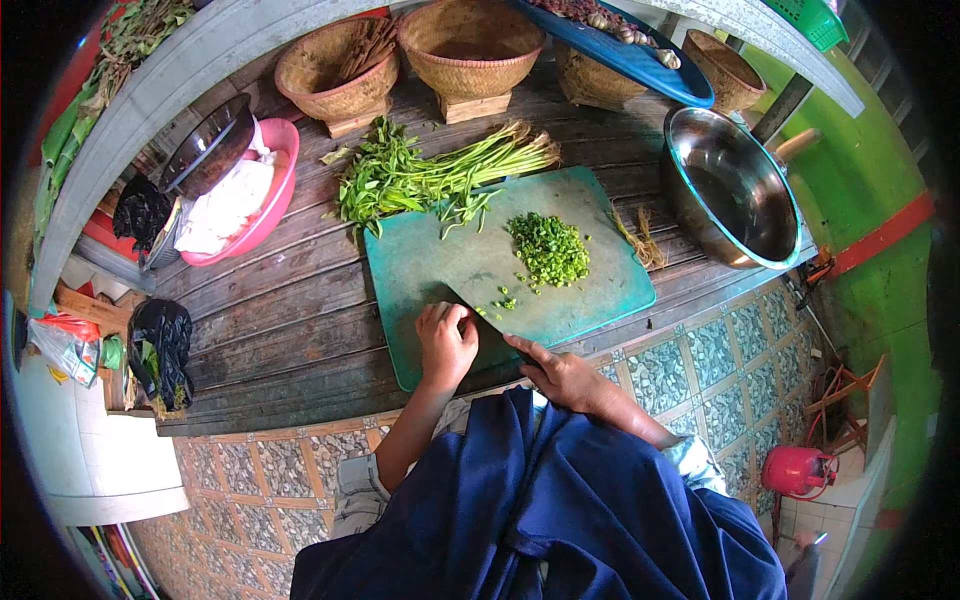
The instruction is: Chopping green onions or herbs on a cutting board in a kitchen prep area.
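Observation:
My right hand (566,379) grips the handle of a kitchen knife (477,309), its index finger stretched toward the blade. The blade slants up and left over a green-edged cutting board (405,262). Close beside the blade, my left hand (448,341) is curled with fingers closed; nothing shows in it, though its palm side is hidden. A heap of finely chopped green stems (551,251) lies on the board's right half, with a few loose pieces nearer the knife. Across the board's far edge rests a bunch of leafy greens (450,169) with roots attached.
Trimmed roots (641,238) lie right of the board on the slatted wooden table (277,330). Beyond stands a metal basin (731,187). Woven baskets (471,56) and a blue tray (686,82) with garlic line the back. A pink basin (281,202) sits left; a pink gas cylinder (793,470) stands lower right.

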Tool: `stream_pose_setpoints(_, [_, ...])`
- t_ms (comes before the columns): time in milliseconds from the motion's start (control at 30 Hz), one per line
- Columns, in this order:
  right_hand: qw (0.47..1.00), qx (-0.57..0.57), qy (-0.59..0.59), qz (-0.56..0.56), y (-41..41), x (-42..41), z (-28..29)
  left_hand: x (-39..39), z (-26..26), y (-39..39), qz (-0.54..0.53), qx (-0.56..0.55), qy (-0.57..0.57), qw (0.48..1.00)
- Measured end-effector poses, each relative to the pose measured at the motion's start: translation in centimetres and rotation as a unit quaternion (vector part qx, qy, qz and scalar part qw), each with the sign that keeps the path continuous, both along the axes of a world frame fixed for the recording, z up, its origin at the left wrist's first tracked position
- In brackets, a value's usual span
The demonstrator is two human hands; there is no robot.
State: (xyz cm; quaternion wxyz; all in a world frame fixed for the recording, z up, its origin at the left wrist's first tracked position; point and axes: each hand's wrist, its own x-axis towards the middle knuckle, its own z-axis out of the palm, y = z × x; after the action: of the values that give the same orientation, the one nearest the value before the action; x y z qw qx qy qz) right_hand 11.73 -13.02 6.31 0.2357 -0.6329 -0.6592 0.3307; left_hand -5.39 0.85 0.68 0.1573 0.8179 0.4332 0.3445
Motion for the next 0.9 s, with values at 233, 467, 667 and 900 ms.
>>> stream_pose_setpoints(233, [1.0, 0.027, 0.014, -0.006, -1.5, 0.6, 1.6, -0.4, -0.1, -0.3, -0.016, -0.017, -0.032, 0.999])
stream_pose_setpoints(467, [0.999, 0.04, 0.003, 0.024, -1.5, 0.3, 2.0, -0.6, -0.4, -0.2, 0.0, -0.012, 0.003, 1.0])
stream_pose_setpoints(667, [0.998, 0.059, 0.001, 0.019, -0.6, 0.0, 0.1, -0.3, 0.3, -0.3, -0.006, 0.007, -0.015, 1.0])
stream_pose_setpoints(900, [0.999, 0.032, -0.002, 0.009, -1.1, 0.3, -0.7, -0.8, 0.1, -0.5, -0.01, 0.005, -0.015, 1.0])
